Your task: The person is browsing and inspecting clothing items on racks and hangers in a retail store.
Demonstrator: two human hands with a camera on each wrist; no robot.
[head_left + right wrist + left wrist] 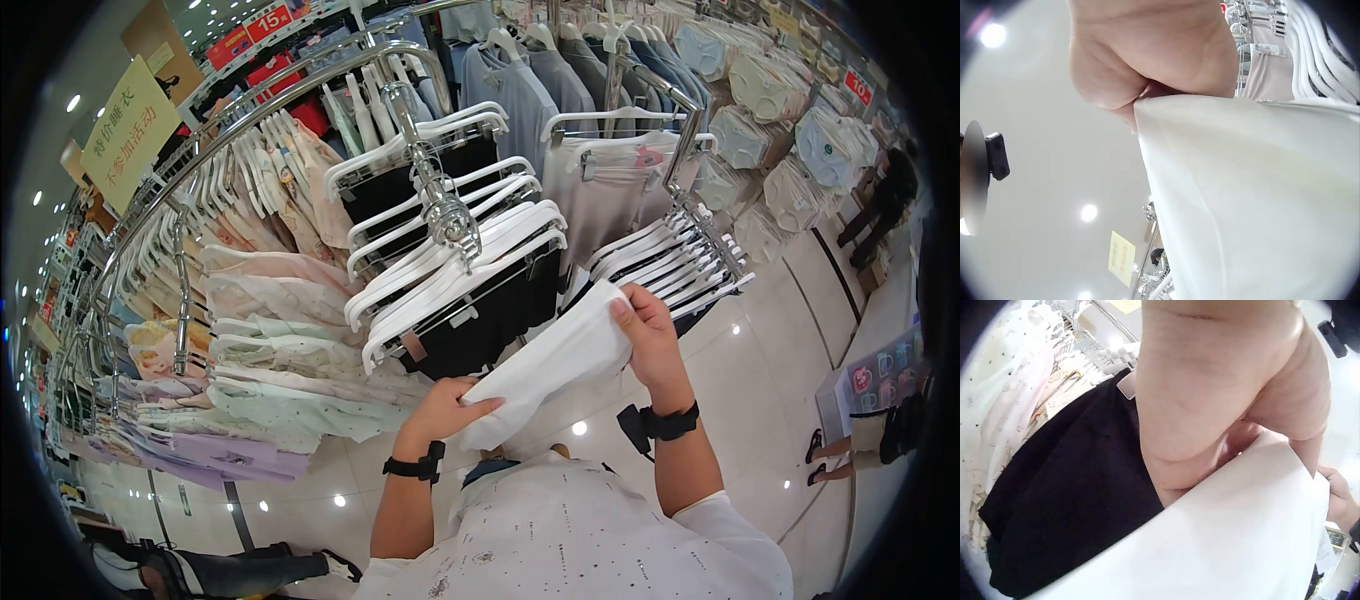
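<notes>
A white folded cloth (550,372) is stretched at a slant between both hands in the head view. At its lower left end the left hand (440,412) pinches it, thumb on top. The right hand (648,335) grips the upper right corner, thumb on the near face. In the left wrist view the left hand (1210,394) holds the cloth's edge (1222,531), its fingertips mostly hidden. The right wrist view has the right hand (1154,50) holding a corner of the cloth (1241,181); those fingertips are largely hidden too.
Black garments (500,310) on white hangers (460,270) hang just beyond the hands. Pastel clothes (290,400) fill a rack at left, and packs of underwear (770,85) hang at upper right. A yellow sign (130,135) stands upper left. Other people's legs (835,460) show at right.
</notes>
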